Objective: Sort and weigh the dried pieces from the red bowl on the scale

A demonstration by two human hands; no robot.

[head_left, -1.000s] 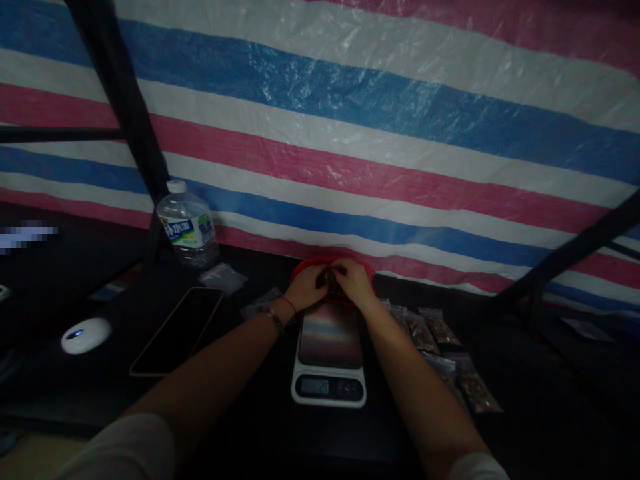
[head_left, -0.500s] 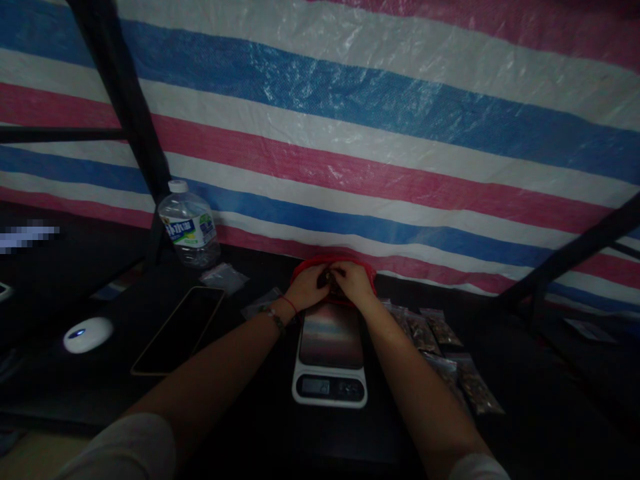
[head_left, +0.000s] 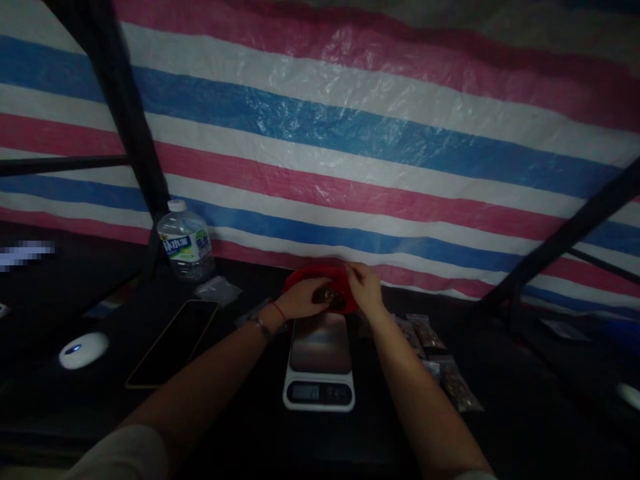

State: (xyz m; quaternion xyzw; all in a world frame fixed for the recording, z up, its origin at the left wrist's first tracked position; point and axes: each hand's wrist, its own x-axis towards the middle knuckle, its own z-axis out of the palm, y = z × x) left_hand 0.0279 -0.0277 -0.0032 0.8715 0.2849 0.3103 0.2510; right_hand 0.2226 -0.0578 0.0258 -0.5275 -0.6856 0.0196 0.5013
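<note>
Backing the dark table: a striped tarpaulin.

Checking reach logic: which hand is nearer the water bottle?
Left. The left hand is at the red bowl, on the side toward the water bottle; the right hand is at the bowl's far side, farther off.

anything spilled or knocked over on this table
Nothing stands out. The water bottle stands upright, the scale sits flat with a bare platform, and the small filled bags lie closed to its right. Both hands, left hand and right hand, are at the red bowl; the dim light hides finer detail.
</note>
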